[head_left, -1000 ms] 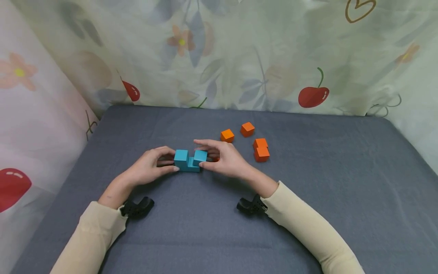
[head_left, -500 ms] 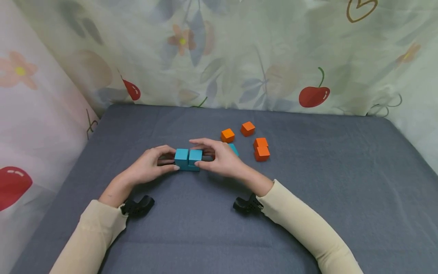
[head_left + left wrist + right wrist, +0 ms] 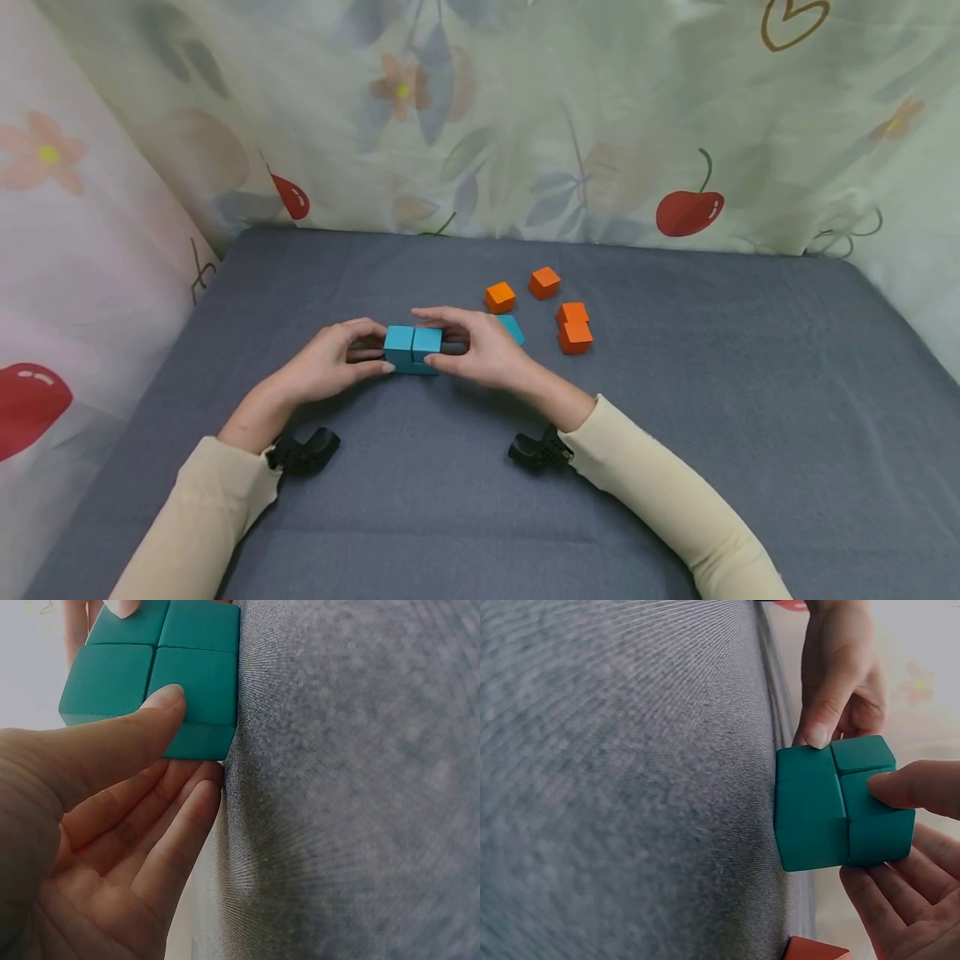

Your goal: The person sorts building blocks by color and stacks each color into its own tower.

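Blue cubes form a two-by-two block, two below and two on top. My left hand [image 3: 326, 362] pinches its left side, thumb on the front of the lower left cube [image 3: 206, 705], other fingers round the side and behind. My right hand [image 3: 480, 346] grips the upper right cube [image 3: 427, 342] between its thumb on the front and its fingers on the far side. That cube sits beside the upper left cube [image 3: 399, 342], with a thin seam between them. In the right wrist view, the lower right cube [image 3: 814, 840] rests on the cloth below the right fingers.
Another blue piece [image 3: 512, 327] lies partly hidden behind my right hand. Orange cubes lie further back to the right: one [image 3: 500, 297], a second [image 3: 544, 283], and two close together [image 3: 576, 338]. The grey tablecloth [image 3: 420, 500] runs back to a patterned curtain [image 3: 517, 125].
My right hand has moved left with the upper right cube, which was tilted and apart and now sits level beside the upper left cube. Another blue piece has come into view behind that hand.
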Tool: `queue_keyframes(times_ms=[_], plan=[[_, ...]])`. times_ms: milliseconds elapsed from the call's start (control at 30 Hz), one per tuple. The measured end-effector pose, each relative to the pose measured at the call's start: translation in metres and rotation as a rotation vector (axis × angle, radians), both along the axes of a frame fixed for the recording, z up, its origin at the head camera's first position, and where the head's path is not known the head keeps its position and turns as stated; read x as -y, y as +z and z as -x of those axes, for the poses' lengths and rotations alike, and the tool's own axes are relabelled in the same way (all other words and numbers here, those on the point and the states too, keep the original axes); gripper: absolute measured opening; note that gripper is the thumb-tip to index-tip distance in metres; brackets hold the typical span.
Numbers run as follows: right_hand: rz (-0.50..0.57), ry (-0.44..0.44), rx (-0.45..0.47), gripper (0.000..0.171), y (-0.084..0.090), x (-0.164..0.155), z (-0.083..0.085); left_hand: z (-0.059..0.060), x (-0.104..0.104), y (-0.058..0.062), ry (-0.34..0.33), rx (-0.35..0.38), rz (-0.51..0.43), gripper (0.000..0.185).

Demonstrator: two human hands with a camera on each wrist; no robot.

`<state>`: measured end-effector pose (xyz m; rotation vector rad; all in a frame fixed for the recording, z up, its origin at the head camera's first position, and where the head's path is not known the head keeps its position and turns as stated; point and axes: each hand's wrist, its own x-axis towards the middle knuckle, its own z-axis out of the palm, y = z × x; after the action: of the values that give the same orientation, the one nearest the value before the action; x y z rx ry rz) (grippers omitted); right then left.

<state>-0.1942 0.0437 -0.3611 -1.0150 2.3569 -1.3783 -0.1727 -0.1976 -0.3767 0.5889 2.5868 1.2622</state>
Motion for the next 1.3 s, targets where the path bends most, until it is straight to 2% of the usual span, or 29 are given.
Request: queue_keyframes(times_ms=[433, 733, 1100, 1300], plan=[[0.004, -0.012, 0.018, 0.06, 0.0, -0.004, -0.001, 0.0, 0.0, 0.0, -0.007, -0.002, -0.007, 0.032], [-0.03, -0.108, -0.038, 0.059, 0.008, -0.031, 0.001, 0.0, 0.001, 0.0, -0.004, -0.001, -0.008, 0.033], [-0.039, -0.203, -0.07, 0.05, 0.004, -0.05, 0.003, 0.0, 0.002, -0.001, -0.019, -0.002, -0.019, 0.033], [-0.073, -0.287, -0.082, 0.042, 0.004, -0.054, 0.004, 0.0, 0.002, 0.0, -0.02, -0.009, -0.015, 0.033]])
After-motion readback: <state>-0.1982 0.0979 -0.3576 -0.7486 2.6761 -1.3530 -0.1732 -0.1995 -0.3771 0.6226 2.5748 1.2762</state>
